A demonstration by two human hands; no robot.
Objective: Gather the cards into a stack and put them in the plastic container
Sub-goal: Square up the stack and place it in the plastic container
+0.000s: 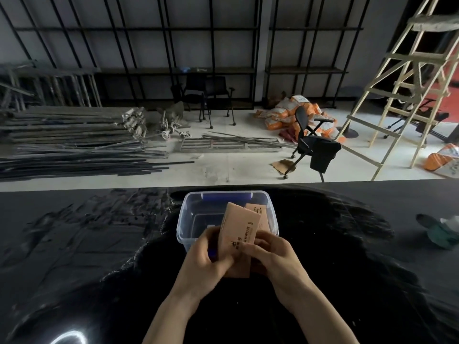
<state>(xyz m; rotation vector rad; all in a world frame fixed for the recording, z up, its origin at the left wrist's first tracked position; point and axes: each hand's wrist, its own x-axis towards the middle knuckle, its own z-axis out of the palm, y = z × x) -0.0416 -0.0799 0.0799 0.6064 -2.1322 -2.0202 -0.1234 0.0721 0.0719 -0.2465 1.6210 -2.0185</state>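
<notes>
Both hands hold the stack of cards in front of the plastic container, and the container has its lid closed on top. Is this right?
Not quite. The head view shows the plastic container open, with no lid on it; one card leans inside. The rest stands: the left hand and right hand both hold the stack of cards in front of the container.

I am holding cards (pixel 239 227) bearing dark printed characters and a small logo (too blurred to read); nothing on the orange sacks (pixel 280 115) is reading clearly either.
</notes>
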